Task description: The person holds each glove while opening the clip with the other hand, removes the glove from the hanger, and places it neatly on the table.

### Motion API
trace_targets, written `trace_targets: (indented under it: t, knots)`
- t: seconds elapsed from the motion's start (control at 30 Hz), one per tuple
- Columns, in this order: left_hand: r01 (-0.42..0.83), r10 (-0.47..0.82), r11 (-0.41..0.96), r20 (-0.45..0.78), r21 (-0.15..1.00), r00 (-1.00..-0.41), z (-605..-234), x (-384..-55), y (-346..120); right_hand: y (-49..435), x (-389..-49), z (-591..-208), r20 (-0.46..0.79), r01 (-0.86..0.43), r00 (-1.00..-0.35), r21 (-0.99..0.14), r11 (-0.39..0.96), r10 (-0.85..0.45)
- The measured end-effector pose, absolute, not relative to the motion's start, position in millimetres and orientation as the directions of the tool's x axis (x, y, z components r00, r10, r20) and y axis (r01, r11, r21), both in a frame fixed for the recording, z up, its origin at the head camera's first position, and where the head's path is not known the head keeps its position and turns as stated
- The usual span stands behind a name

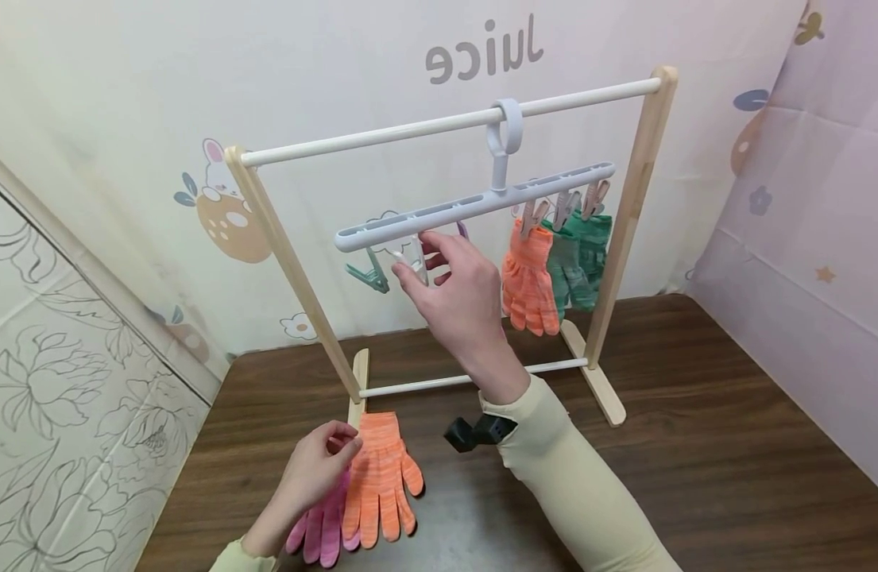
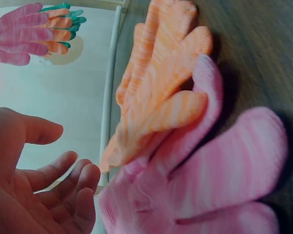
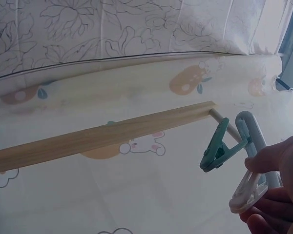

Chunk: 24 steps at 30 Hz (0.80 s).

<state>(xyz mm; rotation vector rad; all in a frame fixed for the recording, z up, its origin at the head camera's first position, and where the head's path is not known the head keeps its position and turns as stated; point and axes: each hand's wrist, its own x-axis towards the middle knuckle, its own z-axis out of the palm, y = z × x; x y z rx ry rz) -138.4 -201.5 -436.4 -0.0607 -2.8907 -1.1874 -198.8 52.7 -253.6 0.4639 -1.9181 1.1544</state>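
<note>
My right hand (image 1: 462,295) pinches a white clothespin (image 3: 247,191) that hangs under the grey clip hanger (image 1: 439,214). Beside it, a green clothespin (image 1: 369,274) dangles near the hanger's left end. Low over the table, my left hand (image 1: 313,469) has loosely bent fingers and holds nothing. Beside that hand lies an orange glove (image 1: 381,477), overlapping a pink glove (image 1: 322,528). From the hanger's right half hang another orange glove (image 1: 530,278) and green gloves (image 1: 589,254). A hanging pink glove (image 2: 24,34) appears in the left wrist view; my right hand hides it in the head view.
The hanger hooks over the white top rod (image 1: 381,139) of a wooden stand. Its left post (image 1: 292,270) and right post (image 1: 635,214) rise from feet on the dark wood table (image 1: 696,461). A printed curtain (image 1: 124,103) hangs close behind.
</note>
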Motion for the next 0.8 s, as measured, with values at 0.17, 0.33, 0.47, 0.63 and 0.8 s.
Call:
trace_targets:
  t: [0.17,0.33,0.47,0.63,0.8]
  knots:
    - [0.085,0.046,0.676,0.073,0.732,-0.996,-430,-141,-196,56,-196,-255,0.807,-0.666,-0.582,-0.541,0.513,0.096]
    - [0.131,0.059,0.647,0.121,0.751,-0.991,-425,-143,-188,61,-190,-254,0.811,-0.663,-0.577,-0.533,0.526,0.094]
    - [0.163,0.07,0.613,0.153,0.773,-0.986,-420,-143,-180,66,-184,-254,0.815,-0.678,-0.572,-0.535,0.503,0.096]
    - [0.201,0.105,0.567,0.172,0.798,-0.979,-416,-145,-174,76,-178,-254,0.841,-0.73,-0.525,-0.523,0.44,0.129]
    - [0.188,0.115,0.558,0.149,0.808,-0.982,-414,-147,-173,89,-175,-255,0.856,-0.742,-0.483,-0.513,0.432,0.186]
